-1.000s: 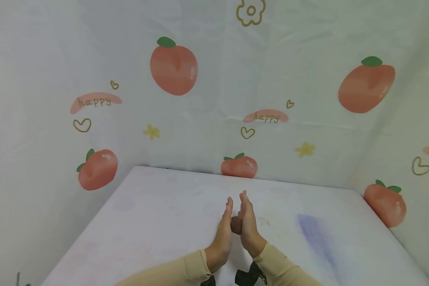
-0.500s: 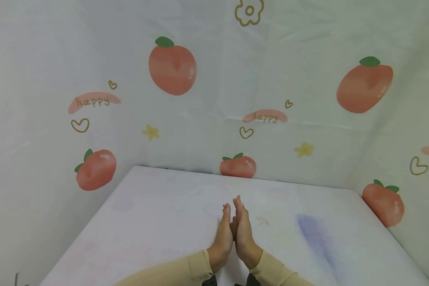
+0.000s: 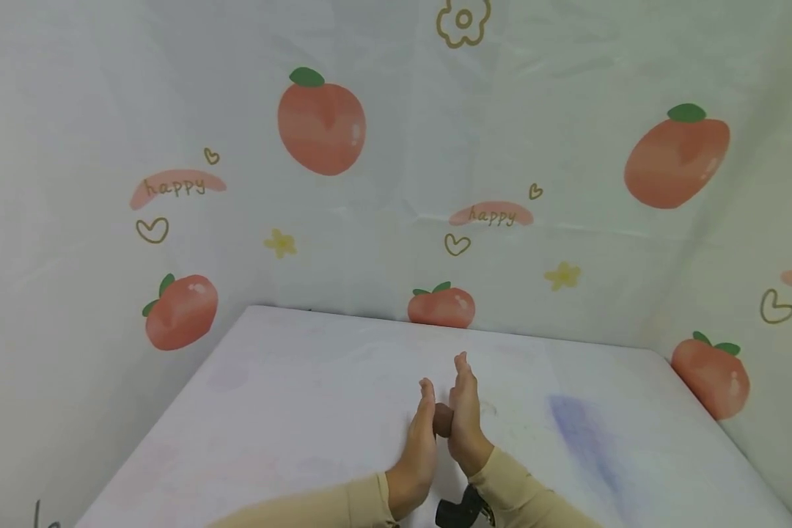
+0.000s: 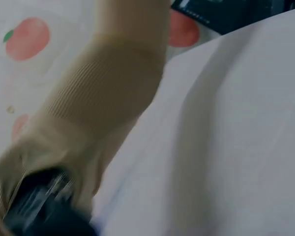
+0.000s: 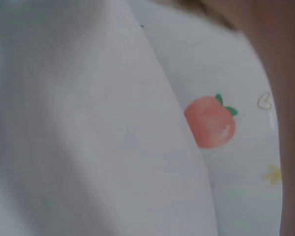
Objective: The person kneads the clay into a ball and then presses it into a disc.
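Note:
A small brown lump (image 3: 443, 420), rounded and clay-like, sits between two upright palms in the head view. My left hand (image 3: 417, 455) presses it from the left with straight fingers. From the right, the flat palm of my right hand (image 3: 466, 422) bears against it, its fingertips reaching higher than the left ones. Part of the lump is hidden by the hands. Neither wrist view shows the lump; a beige sleeve (image 4: 108, 93) fills much of the left one, and blurred skin borders the right one.
A white table (image 3: 303, 381) with faint stains and a purple smear (image 3: 584, 440) spreads around the hands. Behind it hangs a pale curtain (image 3: 383, 147) printed with peaches. A black wrist device (image 3: 458, 510) shows below the right cuff.
The palms came closer together half a second ago, nearly covering the lump, and now stand wider apart with it showing again. The right hand has slid forward relative to the left.

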The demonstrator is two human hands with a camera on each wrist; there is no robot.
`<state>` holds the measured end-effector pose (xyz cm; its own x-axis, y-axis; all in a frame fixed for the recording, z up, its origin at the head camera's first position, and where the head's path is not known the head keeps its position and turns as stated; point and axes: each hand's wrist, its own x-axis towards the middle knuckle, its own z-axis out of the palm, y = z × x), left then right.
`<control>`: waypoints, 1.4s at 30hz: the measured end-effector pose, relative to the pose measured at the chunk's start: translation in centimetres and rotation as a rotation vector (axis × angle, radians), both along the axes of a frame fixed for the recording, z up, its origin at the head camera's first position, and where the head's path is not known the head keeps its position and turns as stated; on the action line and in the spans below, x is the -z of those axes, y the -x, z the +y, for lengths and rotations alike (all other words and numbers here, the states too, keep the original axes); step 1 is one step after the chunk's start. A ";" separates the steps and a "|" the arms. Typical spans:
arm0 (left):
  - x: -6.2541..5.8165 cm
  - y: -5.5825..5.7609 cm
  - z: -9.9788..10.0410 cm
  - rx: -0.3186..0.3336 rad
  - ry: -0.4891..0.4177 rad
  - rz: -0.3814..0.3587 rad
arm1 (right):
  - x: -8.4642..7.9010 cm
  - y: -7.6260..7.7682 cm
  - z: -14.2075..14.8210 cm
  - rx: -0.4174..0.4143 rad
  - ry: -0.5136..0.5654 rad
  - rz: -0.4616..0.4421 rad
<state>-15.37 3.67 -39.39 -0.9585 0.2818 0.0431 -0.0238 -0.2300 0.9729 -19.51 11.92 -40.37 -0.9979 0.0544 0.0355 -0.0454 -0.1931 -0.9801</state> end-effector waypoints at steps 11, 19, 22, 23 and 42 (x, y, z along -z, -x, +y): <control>0.2 5.5 -1.4 -0.172 -0.037 -0.171 | -0.9 -4.3 -2.0 -0.185 -0.030 0.045; 0.7 3.2 -0.3 -0.137 -0.018 -0.107 | -0.8 -2.9 -1.7 -0.147 -0.016 0.054; 1.0 2.1 0.1 -0.099 -0.018 -0.051 | -0.5 -2.0 -1.5 -0.122 -0.015 0.071; 1.0 1.9 0.1 -0.086 -0.011 -0.026 | -0.4 -1.8 -1.4 -0.120 -0.008 0.073; 0.4 1.2 0.1 -0.033 0.005 -0.039 | -0.1 -1.7 -0.6 -0.088 -0.039 -0.028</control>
<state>-16.61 3.76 -39.82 -0.9683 0.2497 0.0043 -0.0540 -0.2262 0.9726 -17.78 11.31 -40.26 -0.9994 -0.0342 0.0075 -0.0021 -0.1570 -0.9876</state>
